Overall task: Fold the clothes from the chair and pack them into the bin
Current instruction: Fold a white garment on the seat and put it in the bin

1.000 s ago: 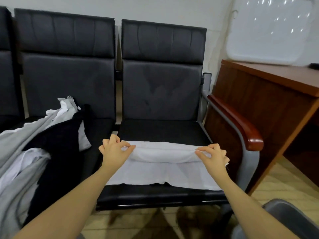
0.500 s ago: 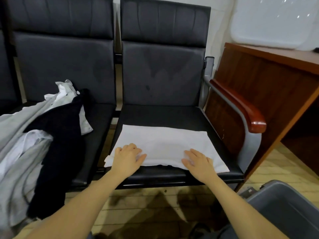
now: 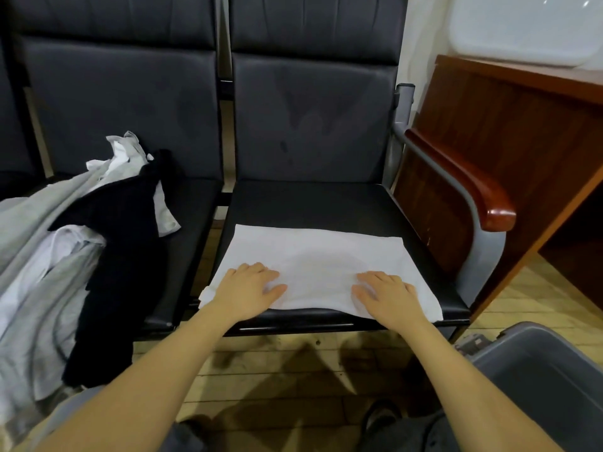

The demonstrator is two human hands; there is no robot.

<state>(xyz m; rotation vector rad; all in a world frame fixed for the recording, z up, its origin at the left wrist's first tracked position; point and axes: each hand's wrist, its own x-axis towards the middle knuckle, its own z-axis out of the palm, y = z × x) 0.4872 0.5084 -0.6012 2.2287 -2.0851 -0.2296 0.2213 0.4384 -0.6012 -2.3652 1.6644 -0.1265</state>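
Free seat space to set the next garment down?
Bare strip of the right seat between white cloth and backrest. Left seat: only the part right of the clothes pile. Right seat's front is taken by cloth and both hands.

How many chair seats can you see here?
3, possibly more out of frame. One seat holds the folded white cloth under both hands, the middle seat holds the clothes pile, and a third barely shows at far left.
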